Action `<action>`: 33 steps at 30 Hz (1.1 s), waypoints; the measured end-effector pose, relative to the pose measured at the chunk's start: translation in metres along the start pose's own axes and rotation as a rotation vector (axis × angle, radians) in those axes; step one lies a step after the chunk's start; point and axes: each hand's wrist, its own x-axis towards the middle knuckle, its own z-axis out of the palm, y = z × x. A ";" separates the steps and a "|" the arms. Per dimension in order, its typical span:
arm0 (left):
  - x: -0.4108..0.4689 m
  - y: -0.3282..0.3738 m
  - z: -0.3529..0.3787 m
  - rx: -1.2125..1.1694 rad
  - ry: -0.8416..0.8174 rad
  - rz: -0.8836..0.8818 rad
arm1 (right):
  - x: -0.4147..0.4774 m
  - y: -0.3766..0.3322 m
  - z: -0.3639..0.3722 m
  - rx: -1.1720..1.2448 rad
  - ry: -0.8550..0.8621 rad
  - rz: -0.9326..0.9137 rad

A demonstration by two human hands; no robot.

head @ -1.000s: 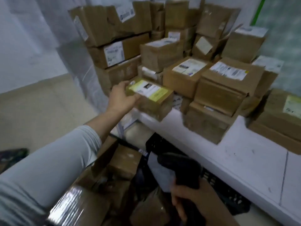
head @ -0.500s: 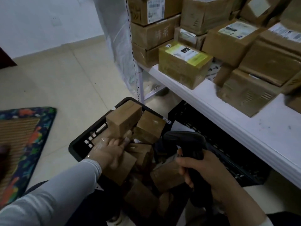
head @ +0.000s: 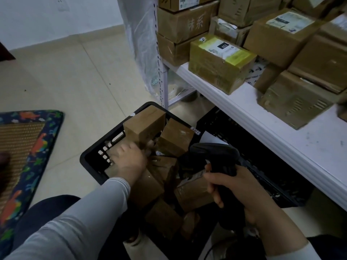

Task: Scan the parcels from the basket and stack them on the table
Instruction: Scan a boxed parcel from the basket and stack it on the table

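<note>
The white table (head: 293, 147) is seen at the right, and brown stacked parcels (head: 281, 32) are piled along its back part. One yellow-labelled parcel (head: 219, 72) is placed alone near the front edge, close to the table's left corner. On the floor below this edge a black basket (head: 88, 156) is found, filled with loose parcels lying at many angles. An upright parcel (head: 144, 124) is leaned in the basket's far corner, and a tilted parcel (head: 176, 137) is set just beside it. The left hand (head: 129, 162) is lowered into the basket, and its fingers are touching the bottom of the upright parcel. The hand is blurred, so it cannot be told whether anything is gripped. The right hand (head: 244, 194) is wrapped around the handle of a black scanner (head: 214, 152), which is held above the parcels at the basket's right side.
</note>
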 end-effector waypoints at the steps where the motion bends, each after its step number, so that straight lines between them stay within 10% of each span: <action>1: 0.002 0.000 -0.001 -0.087 0.007 0.023 | -0.001 0.000 -0.001 0.006 0.002 -0.002; 8: 0.011 -0.011 -0.012 -0.263 -0.113 0.092 | -0.007 0.001 -0.003 0.032 -0.006 -0.003; 12: 0.010 -0.019 -0.032 -0.651 -0.475 0.063 | -0.011 0.001 -0.001 0.040 -0.003 -0.009; 23: -0.038 -0.029 -0.077 -0.445 -0.733 0.123 | -0.022 0.002 -0.001 0.048 0.006 -0.038; 33: -0.067 -0.045 -0.055 -0.327 0.034 0.859 | -0.041 -0.004 -0.010 0.013 0.069 -0.081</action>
